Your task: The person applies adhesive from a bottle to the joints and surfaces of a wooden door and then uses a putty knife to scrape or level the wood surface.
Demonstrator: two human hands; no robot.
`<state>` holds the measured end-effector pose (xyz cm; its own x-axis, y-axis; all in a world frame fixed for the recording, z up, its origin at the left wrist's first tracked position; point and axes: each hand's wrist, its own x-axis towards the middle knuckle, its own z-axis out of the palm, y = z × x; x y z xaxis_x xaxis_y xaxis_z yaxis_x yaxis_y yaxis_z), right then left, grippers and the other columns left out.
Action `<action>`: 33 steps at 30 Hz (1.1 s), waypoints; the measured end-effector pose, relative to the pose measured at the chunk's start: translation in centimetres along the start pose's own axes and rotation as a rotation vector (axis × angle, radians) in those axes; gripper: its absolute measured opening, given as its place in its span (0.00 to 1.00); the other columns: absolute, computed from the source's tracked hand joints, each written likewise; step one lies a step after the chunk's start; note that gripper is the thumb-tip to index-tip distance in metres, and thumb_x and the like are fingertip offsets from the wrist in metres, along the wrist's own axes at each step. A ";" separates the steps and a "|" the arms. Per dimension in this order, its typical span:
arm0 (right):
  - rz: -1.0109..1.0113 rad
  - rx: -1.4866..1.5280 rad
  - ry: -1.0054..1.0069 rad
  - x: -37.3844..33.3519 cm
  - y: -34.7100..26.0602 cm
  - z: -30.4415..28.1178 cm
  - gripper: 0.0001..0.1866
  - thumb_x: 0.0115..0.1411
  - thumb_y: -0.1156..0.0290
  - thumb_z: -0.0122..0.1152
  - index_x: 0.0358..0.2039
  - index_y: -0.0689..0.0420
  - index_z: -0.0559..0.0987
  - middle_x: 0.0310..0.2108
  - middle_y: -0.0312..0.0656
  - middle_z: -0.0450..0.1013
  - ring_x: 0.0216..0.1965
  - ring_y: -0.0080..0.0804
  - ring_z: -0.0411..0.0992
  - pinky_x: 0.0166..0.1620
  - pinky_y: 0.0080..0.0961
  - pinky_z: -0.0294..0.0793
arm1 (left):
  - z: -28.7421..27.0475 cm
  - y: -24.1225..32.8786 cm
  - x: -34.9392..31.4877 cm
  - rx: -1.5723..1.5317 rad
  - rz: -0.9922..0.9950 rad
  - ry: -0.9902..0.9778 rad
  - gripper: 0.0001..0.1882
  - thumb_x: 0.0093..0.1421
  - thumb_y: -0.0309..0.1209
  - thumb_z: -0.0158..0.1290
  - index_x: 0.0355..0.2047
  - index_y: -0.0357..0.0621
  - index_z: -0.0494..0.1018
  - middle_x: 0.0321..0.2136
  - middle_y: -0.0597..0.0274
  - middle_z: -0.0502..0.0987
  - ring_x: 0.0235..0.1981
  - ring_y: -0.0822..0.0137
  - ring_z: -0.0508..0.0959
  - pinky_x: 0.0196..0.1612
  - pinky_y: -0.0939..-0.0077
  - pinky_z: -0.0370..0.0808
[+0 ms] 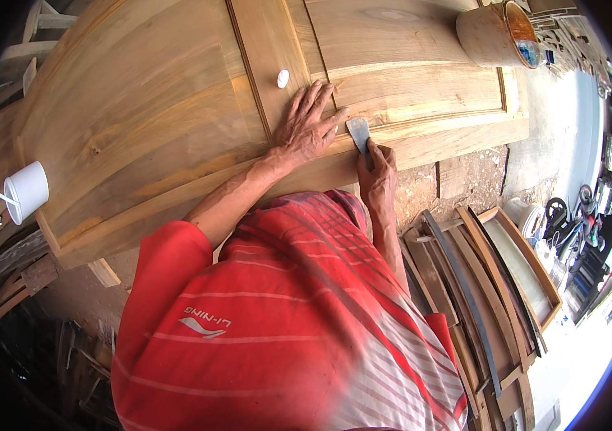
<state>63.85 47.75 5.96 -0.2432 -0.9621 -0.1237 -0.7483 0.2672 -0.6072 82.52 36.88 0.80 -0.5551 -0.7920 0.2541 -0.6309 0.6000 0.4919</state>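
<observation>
a: in the head view, what is held by the right hand (380, 172)?
b: a grey scraper (358, 131) is held there, pinched closely between thumb and fingers. its flat blade is pointed away from the body, over the near border of a wooden door (162, 108). whether the wood is touched by the blade's edge, it cannot be told.
a: and how is the left hand (309, 129) kept?
b: it is laid palm down upon the door, with the fingers moderately spread. nothing is gripped by it. the scraper is found just beside its thumb.
a: which things are placed around?
b: beyond the left fingertips, a small white disc (283, 78) is seen upon the door. at the far right part, a stained bucket (489, 32) is placed, and near the left end, a white cup (27, 192) is seen.
a: and beside the body?
b: on the right, below the door, long wooden frames (493, 287) are piled together.
</observation>
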 end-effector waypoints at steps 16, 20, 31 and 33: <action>-0.057 -0.010 0.072 0.1 -0.1 2.1 0.23 0.65 0.74 0.63 0.59 0.66 0.76 0.45 0.58 0.75 0.47 0.58 0.74 0.50 0.48 0.75 | -0.6 0.2 0.4 0.052 0.031 -0.110 0.24 0.64 0.38 0.61 0.61 0.61 0.77 0.73 0.47 0.59 0.74 0.43 0.58 0.73 0.41 0.58; -0.147 0.000 0.116 0.5 1.0 1.9 0.21 0.64 0.75 0.64 0.57 0.65 0.78 0.43 0.53 0.77 0.42 0.51 0.76 0.46 0.43 0.77 | -0.4 0.2 0.3 0.040 0.064 -0.105 0.25 0.63 0.36 0.61 0.61 0.59 0.77 0.74 0.47 0.58 0.74 0.42 0.57 0.74 0.40 0.57; -0.129 0.075 0.098 1.2 -0.2 1.2 0.21 0.63 0.77 0.65 0.58 0.62 0.79 0.45 0.53 0.77 0.44 0.51 0.77 0.47 0.43 0.77 | -0.2 0.0 0.1 -0.004 0.041 -0.042 0.27 0.62 0.34 0.61 0.63 0.60 0.75 0.72 0.47 0.60 0.73 0.41 0.59 0.72 0.39 0.60; -0.195 0.049 0.112 2.6 -0.7 1.4 0.22 0.63 0.78 0.63 0.58 0.61 0.77 0.45 0.54 0.76 0.44 0.53 0.77 0.46 0.44 0.77 | -0.1 -0.1 0.1 -0.030 -0.011 0.042 0.29 0.62 0.33 0.61 0.65 0.58 0.74 0.71 0.45 0.61 0.72 0.40 0.60 0.71 0.41 0.61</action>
<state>64.57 44.95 4.96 -0.1661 -0.9823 0.0861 -0.7576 0.0712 -0.6488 82.55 36.72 0.86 -0.5251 -0.8027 0.2828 -0.6194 0.5884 0.5197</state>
